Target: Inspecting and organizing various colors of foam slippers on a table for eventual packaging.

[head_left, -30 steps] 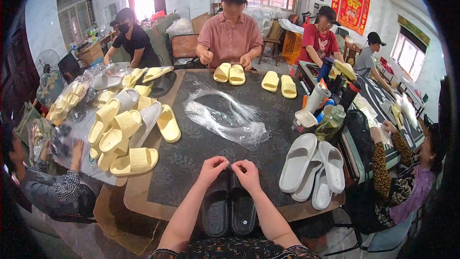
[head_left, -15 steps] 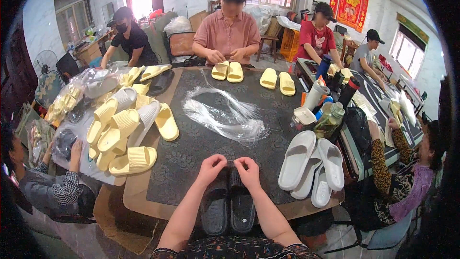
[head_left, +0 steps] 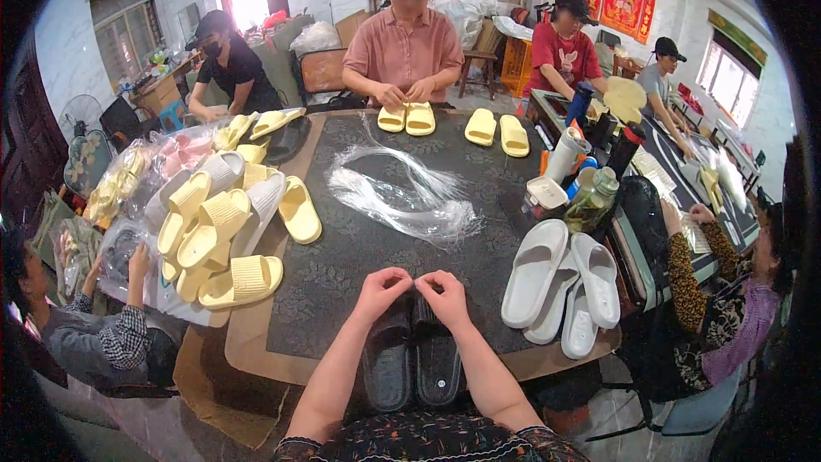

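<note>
A pair of black slide slippers point(head_left: 387, 374) lies side by side at the near table edge, soles toward me. Over their far ends, my left hand point(head_left: 381, 294) and my right hand point(head_left: 443, 299) are pinched, fingertips nearly meeting. Whatever thin thing they hold is too small to make out. Beyond them a loose bundle of clear plastic strands point(head_left: 368, 184) lies on the dark table mat point(head_left: 342, 282). Several pale grey slippers point(head_left: 536, 272) are heaped right of my hands.
Yellow slippers point(head_left: 243, 281) and grey ones are piled at the left. Two yellow pairs point(head_left: 481, 127) stand at the far edge, one under a co-worker's hands point(head_left: 406, 96). Bottles point(head_left: 592, 202) and cups crowd the right. Other people sit or stand around.
My fingertips have come closer together above the black slippers. The view has shifted slightly. At the right, the co-worker in red now holds up a pale yellow piece.
</note>
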